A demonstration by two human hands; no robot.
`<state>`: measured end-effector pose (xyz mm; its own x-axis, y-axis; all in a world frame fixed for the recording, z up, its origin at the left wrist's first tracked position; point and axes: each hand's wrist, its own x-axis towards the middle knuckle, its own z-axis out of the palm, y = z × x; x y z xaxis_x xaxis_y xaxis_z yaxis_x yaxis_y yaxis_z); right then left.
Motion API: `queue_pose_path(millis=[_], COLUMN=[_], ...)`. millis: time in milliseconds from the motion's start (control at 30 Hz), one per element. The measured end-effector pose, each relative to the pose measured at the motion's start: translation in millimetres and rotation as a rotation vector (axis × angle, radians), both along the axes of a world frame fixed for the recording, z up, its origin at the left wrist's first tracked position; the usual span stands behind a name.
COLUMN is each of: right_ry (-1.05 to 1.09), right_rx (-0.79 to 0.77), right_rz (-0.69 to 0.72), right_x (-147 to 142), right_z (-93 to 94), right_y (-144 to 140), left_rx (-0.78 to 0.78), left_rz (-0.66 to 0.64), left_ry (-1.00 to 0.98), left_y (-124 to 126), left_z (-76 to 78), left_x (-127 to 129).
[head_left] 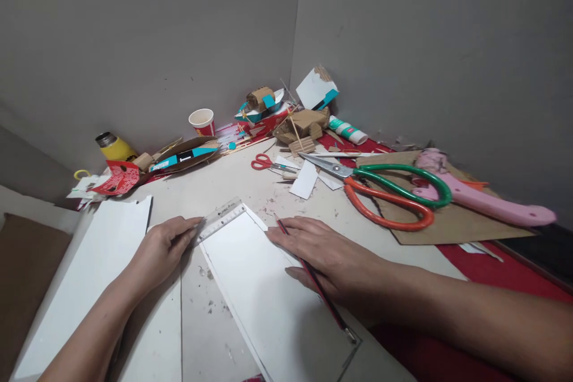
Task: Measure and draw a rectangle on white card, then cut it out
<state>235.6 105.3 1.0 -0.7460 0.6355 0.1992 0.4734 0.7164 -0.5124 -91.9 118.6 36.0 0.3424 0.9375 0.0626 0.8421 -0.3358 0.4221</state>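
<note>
Cluttered table point(210, 191) bears white card point(264, 286), scissors point(389, 191), scraps point(304, 180).

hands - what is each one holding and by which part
The left hand pinches the clear ruler at its left end, on the white sheet. The right hand presses flat on the sheet with a pencil under it, near the tip end.
</note>
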Motion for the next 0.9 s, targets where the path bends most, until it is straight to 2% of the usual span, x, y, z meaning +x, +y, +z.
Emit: queue_pose_path(millis=[900], right_ry=[-0.005], right_rx=[0.055], right_rz=[0.005], right_x=[0.9], right_z=[-9.2], right_y=[0.9], left_rx=[-0.030], left_rz=[-0.006], left_ry=[-0.003], left_y=[-1.5], left_z=[-1.9], left_x=[0.0])
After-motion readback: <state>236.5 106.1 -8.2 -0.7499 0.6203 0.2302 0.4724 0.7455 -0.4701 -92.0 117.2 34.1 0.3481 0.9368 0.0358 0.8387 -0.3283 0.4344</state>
